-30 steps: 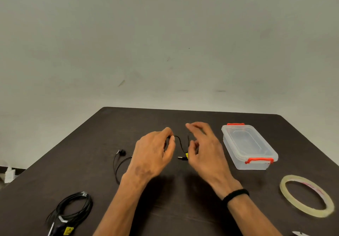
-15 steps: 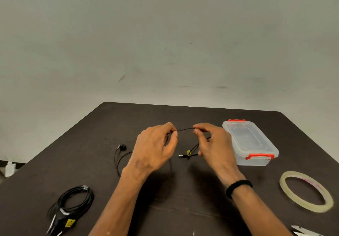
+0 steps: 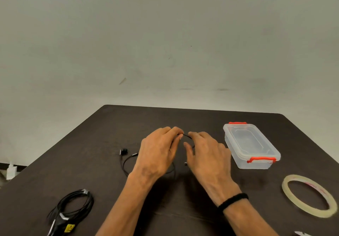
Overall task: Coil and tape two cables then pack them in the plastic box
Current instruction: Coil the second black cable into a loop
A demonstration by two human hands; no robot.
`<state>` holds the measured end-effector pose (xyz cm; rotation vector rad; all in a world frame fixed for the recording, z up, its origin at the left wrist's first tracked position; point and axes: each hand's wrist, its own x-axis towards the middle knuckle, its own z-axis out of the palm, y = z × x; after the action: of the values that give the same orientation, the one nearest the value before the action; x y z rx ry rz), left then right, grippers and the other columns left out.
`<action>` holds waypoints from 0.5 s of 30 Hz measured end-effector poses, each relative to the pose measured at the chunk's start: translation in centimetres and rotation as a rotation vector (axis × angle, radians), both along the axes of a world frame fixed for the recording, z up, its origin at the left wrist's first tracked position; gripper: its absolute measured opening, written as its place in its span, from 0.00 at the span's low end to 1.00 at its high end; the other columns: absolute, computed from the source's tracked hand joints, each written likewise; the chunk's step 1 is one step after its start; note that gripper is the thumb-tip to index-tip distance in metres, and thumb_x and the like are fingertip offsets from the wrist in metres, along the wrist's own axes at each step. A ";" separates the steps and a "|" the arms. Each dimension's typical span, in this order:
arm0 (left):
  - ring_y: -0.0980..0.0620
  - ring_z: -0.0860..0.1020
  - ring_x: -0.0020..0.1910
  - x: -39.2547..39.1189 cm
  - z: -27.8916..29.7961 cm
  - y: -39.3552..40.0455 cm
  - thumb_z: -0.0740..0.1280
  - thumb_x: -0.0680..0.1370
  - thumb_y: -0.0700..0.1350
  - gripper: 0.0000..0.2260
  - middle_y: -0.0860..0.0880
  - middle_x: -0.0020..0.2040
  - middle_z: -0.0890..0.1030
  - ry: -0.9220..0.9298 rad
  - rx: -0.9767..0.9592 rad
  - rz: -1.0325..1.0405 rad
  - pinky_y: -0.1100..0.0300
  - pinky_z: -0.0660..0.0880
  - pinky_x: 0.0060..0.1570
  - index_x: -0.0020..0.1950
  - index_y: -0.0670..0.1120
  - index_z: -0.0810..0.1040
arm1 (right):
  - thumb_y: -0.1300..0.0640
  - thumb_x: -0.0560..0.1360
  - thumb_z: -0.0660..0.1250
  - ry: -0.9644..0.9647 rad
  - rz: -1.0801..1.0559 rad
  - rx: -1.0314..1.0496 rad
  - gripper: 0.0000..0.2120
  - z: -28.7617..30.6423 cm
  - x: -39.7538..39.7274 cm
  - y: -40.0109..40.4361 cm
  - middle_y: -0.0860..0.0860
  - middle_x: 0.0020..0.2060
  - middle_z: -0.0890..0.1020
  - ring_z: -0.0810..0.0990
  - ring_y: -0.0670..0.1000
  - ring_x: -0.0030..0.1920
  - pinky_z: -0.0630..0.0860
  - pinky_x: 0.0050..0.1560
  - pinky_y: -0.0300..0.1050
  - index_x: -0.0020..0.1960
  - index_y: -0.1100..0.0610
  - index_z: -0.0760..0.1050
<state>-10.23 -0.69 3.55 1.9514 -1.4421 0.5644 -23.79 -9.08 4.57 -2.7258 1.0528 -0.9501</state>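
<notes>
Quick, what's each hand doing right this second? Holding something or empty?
Left hand: fingers curled, pinching the thin black cable.
Right hand: fingertips touch the same cable; whether they actually pinch it cannot be told.
</notes>
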 end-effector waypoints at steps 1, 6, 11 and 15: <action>0.59 0.79 0.48 0.0 0.0 0.0 0.58 0.86 0.55 0.08 0.59 0.50 0.81 -0.002 0.005 -0.022 0.55 0.79 0.44 0.60 0.58 0.76 | 0.43 0.84 0.63 -0.034 0.039 -0.004 0.14 -0.1 0.1 0.1 0.46 0.58 0.83 0.87 0.57 0.51 0.83 0.49 0.57 0.67 0.45 0.78; 0.56 0.79 0.46 1.1 0.1 0.4 0.63 0.85 0.54 0.05 0.58 0.47 0.82 -0.018 0.003 0.030 0.54 0.78 0.41 0.58 0.57 0.77 | 0.48 0.85 0.62 -0.337 0.072 0.138 0.10 -1.0 0.4 -1.9 0.44 0.43 0.86 0.86 0.51 0.42 0.82 0.43 0.51 0.56 0.47 0.82; 0.46 0.76 0.34 3.8 -0.3 1.7 0.68 0.83 0.48 0.04 0.55 0.30 0.76 0.047 -0.091 0.428 0.54 0.63 0.44 0.50 0.52 0.81 | 0.55 0.85 0.64 -0.775 0.034 0.481 0.10 -0.1 -0.7 -4.2 0.45 0.41 0.88 0.78 0.41 0.32 0.71 0.33 0.30 0.49 0.54 0.82; 0.48 0.76 0.35 3.9 -0.4 1.5 0.65 0.83 0.55 0.10 0.54 0.31 0.79 0.077 -0.114 0.524 0.53 0.61 0.47 0.48 0.52 0.81 | 0.54 0.85 0.65 -0.639 0.004 0.608 0.09 -0.9 -0.1 -3.9 0.43 0.49 0.87 0.83 0.42 0.41 0.74 0.42 0.27 0.58 0.53 0.83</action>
<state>-6.35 0.82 3.15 2.2324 -0.8224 0.7702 -23.86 -12.95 3.70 -1.7638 0.9822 -1.1466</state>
